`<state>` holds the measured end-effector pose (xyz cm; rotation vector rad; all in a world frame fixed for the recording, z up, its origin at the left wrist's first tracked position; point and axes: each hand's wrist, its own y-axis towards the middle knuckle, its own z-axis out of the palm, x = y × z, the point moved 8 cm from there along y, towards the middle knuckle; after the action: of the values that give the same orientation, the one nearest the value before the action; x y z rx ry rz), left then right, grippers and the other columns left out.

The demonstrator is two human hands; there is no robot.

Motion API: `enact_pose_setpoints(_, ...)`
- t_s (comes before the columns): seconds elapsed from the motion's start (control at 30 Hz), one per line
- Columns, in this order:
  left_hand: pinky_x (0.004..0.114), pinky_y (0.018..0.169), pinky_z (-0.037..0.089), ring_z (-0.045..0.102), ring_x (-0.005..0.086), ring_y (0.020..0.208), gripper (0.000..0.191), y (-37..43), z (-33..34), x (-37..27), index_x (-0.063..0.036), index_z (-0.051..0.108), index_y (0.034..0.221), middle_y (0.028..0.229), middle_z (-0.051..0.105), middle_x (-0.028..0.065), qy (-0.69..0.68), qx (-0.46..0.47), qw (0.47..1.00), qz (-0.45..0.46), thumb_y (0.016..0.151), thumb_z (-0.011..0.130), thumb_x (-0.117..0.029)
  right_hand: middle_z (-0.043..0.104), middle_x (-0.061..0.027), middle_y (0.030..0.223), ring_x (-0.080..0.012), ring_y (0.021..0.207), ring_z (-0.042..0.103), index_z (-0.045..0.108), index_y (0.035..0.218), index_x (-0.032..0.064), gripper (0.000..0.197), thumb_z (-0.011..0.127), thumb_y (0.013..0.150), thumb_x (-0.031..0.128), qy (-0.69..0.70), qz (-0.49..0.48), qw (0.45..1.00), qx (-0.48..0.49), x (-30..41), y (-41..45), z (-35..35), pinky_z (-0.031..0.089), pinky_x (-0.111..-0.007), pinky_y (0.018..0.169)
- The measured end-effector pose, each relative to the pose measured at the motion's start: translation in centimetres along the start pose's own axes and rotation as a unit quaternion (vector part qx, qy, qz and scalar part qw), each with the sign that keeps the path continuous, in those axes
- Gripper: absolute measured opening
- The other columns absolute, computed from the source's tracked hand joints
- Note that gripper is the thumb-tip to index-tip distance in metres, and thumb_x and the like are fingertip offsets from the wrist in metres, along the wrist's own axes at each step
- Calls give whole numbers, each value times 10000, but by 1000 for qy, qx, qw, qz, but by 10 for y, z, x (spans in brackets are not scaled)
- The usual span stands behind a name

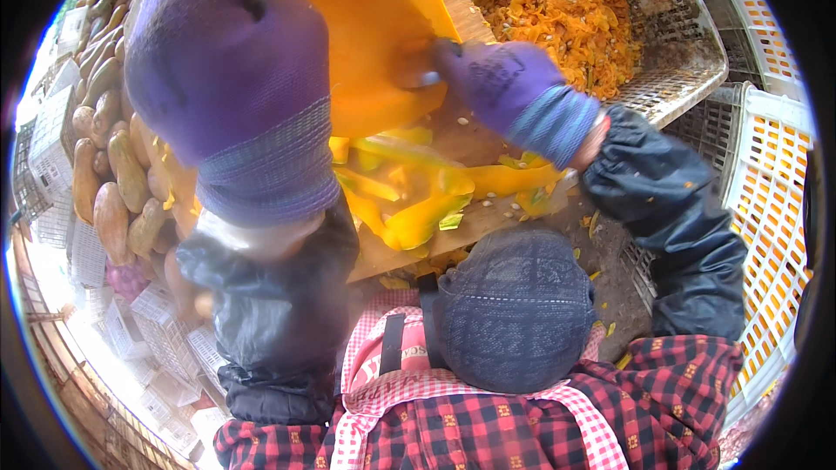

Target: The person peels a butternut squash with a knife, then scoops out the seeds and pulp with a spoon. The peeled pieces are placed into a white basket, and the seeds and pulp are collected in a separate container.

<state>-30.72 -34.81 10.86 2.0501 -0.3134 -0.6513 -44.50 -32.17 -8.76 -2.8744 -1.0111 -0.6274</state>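
Observation:
My left hand [228, 65], in a purple knit glove, grips the left edge of a large hollow pumpkin piece [326, 32] with orange flesh and a yellow rim. Its fingers are mostly hidden. My right hand [496, 78], gloved alike, is closed on a blurred scraping tool [428, 78] with a shiny metal part, against the pumpkin's hollow inside. Motion blur hides the tool's exact shape. Below the pumpkin piece, yellow pumpkin strips and rind pieces [418, 215] lie with loose seeds on a wooden board [379, 261].
A dirty plastic crate [686, 72] at upper right holds orange pumpkin pulp and seeds [568, 19]. White slatted crates [774, 222] stand along the right. Whole tan squashes [124, 170] are heaped at left, near more white crates [163, 326].

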Motion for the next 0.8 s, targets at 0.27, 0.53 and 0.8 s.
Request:
enact_pose_setpoints(0.27, 342, 831, 530, 711, 287, 890, 409, -11, -2, -13, 25, 714, 990, 914, 718, 204, 47, 48, 986, 155, 696, 437, 92, 637, -93, 726, -285, 625, 687, 504, 1120, 124, 153, 553, 975, 113, -123, 65, 990, 36, -32, -22, -39, 538, -409, 505)
enact_pose_setpoints(0.53, 350, 776, 548, 709, 290, 828, 357, -16, 0, 15, 11, 738, 981, 907, 733, 191, 10, 87, 990, 109, 732, 491, 78, 702, -146, 858, -345, 761, 718, 516, 1152, 105, 190, 519, 970, 159, -53, 59, 991, 106, -10, -6, 11, 559, -443, 578)
enact_pose_setpoints(0.8, 380, 786, 550, 690, 327, 864, 282, -1, -15, -11, -21, 724, 987, 905, 698, 189, 18, 132, 982, 134, 763, 564, 39, 688, -138, 827, -370, 724, 698, 496, 1134, 105, 178, 523, 963, 149, -43, 10, 995, 94, -11, -2, 3, 542, -452, 558)
